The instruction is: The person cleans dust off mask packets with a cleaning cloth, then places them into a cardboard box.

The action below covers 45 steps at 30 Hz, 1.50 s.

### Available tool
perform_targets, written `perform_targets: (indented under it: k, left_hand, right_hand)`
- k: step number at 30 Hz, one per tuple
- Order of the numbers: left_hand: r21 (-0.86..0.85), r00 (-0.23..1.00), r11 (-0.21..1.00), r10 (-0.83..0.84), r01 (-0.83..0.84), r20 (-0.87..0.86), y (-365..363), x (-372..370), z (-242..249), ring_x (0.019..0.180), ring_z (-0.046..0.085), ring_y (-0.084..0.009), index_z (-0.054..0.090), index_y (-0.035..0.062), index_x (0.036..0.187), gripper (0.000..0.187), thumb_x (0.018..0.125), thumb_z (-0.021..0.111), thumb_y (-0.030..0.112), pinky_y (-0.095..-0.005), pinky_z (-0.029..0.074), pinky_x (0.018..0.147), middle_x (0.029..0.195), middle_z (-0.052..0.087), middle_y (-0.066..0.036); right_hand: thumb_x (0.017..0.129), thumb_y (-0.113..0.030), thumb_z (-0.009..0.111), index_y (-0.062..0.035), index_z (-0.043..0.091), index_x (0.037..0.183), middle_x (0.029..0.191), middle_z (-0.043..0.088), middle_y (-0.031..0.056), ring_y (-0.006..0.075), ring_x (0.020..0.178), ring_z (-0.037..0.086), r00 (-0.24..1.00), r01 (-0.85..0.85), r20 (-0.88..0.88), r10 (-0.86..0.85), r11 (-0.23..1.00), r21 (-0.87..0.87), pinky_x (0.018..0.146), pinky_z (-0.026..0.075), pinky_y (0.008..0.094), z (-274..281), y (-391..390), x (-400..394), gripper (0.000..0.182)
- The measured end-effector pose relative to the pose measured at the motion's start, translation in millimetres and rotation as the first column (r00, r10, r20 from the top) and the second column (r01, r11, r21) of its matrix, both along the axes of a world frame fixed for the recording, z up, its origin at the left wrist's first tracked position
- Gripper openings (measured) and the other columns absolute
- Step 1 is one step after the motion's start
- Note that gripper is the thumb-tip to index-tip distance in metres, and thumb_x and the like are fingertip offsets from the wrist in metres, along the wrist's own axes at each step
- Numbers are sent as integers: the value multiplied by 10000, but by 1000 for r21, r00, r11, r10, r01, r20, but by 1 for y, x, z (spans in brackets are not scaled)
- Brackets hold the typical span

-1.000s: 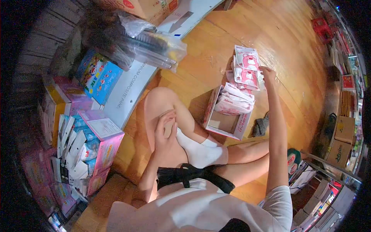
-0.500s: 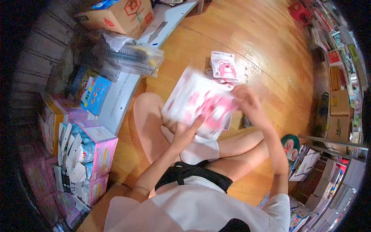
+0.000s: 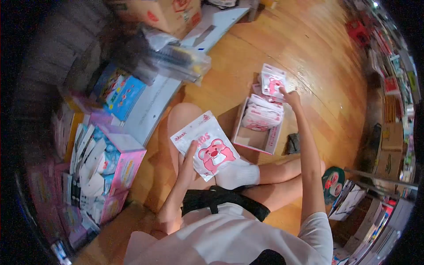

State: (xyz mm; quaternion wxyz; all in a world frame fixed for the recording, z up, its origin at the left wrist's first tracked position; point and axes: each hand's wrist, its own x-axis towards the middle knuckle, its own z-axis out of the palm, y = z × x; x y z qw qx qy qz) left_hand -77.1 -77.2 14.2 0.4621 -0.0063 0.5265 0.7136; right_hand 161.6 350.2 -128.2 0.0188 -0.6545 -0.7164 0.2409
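Observation:
My left hand [image 3: 189, 165] is closed on a white mask packet [image 3: 215, 152] with a pink bear and "iMask" lettering, its thumb across the front. The packet is tilted above my crossed legs, over the white sock. My right hand [image 3: 290, 98] reaches forward, its fingers closed at the lower right edge of another bear mask packet [image 3: 273, 78]. That packet lies at the far end of an open box [image 3: 256, 147]. Inside the box stand several similar packets [image 3: 261, 118], with bare cardboard showing at its near end.
A pink carton [image 3: 126, 165] full of packets stands at left, near a blue box [image 3: 126, 99]. Plastic-wrapped items [image 3: 185, 62] lie on a long panel [image 3: 161, 101]. A dark object [image 3: 293, 144] and green tape rolls [image 3: 332, 183] are right. Shelves line the right side.
The packet in my left hand has come left and nearer, uncovering the box behind it. My right hand has left that packet's side and moved forward to the far packet. The view has shifted.

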Motion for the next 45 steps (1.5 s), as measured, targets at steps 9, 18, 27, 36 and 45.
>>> perform_targets:
  k: [9,18,27,36,45]
  left_hand:
    - [68,998,998,7,-11,55,2,-2,-11,1075,548,-154,473,-29,1242,415,937,563,237,-282,459,909,1203,553,-98]
    - [297,915,937,-274,185,295,37,30,-4,1150,501,-174,396,38,1330,631,918,498,505,-352,404,991,1278,507,-76]
    - [116,900,900,-396,420,-182,31,47,26,914,590,-98,599,-4,1103,285,840,676,73,-254,484,813,1021,645,-41]
    - [-232,347,553,-743,800,-572,16,51,30,875,615,-113,606,11,1110,382,773,731,139,-286,507,812,977,672,-66]
    - [-485,-249,-116,-944,867,-219,24,57,80,889,637,-376,443,17,1278,755,703,723,419,-389,507,795,946,645,-237]
  right_hand:
    - [849,-123,655,-77,543,863,806,537,-5,78,696,523,581,111,-777,-242,969,-219,585,476,253,92,-33,10,121]
    - [818,-21,661,-93,529,877,773,557,-44,39,660,517,391,12,-918,-61,998,-61,590,407,182,233,-245,12,161]
    - [811,-38,705,-48,500,846,774,558,-27,16,695,524,403,-200,-893,-199,933,-299,590,410,169,194,-311,-5,208]
    - [648,-156,818,15,457,1224,1175,535,190,341,1097,512,726,-540,-406,556,825,165,899,420,402,238,-293,32,701]
    - [780,-227,706,-16,633,1062,852,669,162,310,728,644,509,-853,-440,740,364,-375,648,507,366,246,-281,21,360]
